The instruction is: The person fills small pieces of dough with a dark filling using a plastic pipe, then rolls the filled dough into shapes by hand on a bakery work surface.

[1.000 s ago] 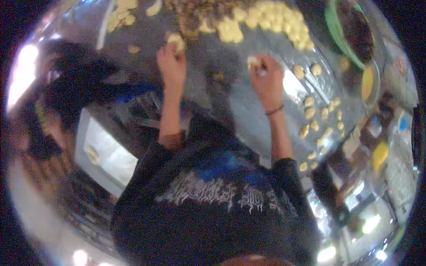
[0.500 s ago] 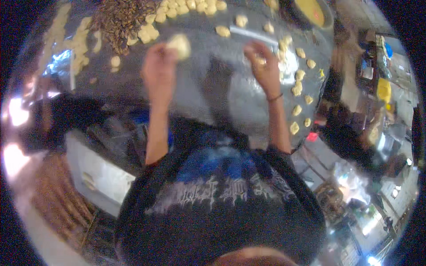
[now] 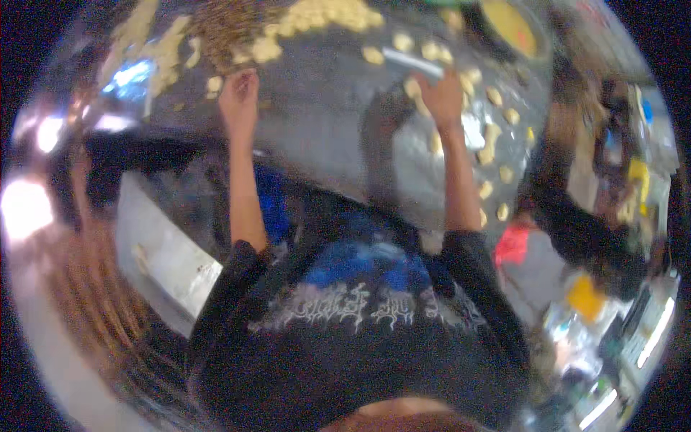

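On the dark worktop (image 3: 309, 122) lie many pale dough pieces (image 3: 324, 16), in a cluster at the back and singly along the right side. My left hand (image 3: 242, 97) is curled closed just in front of a heap of small brown pieces (image 3: 223, 32); what is in its fingers, if anything, is hidden. My right hand (image 3: 443, 97) has fingers apart and pointing at the back of the worktop, beside a small dough piece (image 3: 412, 88) at its fingertips and a pale straight strip (image 3: 410, 61). Both hands are blurred.
A bowl with yellow contents (image 3: 507, 25) stands at the back right, beside a green rim partly in view. A white bin (image 3: 173, 252) sits low at my left. Past the worktop's right edge are a red object (image 3: 511, 245), a yellow object (image 3: 586, 295) and blurred clutter.
My left hand has moved left, and the pale dough round it held is no longer visible in it. My right hand's fingers have spread. The view has swung, shifting the worktop in frame.
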Motion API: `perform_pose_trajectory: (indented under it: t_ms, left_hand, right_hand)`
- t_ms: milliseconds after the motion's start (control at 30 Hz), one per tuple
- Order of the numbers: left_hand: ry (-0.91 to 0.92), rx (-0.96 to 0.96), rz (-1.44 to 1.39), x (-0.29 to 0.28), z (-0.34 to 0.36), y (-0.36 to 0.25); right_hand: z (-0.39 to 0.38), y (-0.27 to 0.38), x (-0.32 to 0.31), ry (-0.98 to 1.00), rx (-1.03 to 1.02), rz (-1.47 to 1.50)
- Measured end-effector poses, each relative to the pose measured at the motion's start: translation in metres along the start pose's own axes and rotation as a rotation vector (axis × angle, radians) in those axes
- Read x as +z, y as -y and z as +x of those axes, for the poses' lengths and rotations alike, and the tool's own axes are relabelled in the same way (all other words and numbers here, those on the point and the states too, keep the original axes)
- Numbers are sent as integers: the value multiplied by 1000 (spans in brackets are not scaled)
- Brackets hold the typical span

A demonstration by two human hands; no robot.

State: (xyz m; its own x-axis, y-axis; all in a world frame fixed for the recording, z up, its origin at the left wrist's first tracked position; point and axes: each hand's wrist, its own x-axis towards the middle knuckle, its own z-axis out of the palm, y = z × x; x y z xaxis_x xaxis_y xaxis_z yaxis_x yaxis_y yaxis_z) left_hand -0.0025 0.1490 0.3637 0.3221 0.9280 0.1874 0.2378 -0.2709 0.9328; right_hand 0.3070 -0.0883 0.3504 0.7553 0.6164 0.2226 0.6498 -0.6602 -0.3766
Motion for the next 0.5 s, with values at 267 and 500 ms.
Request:
perform_pose_trajectory:
  t_ms: [267,500]
  left_hand:
    - [124,103,1068,-113,120,168]
    - [74,-152,62,-124,124,-6]
  right_hand:
    - [-50,113,34,250,-140,369]
    - [-14,156,43,252,-99,536]
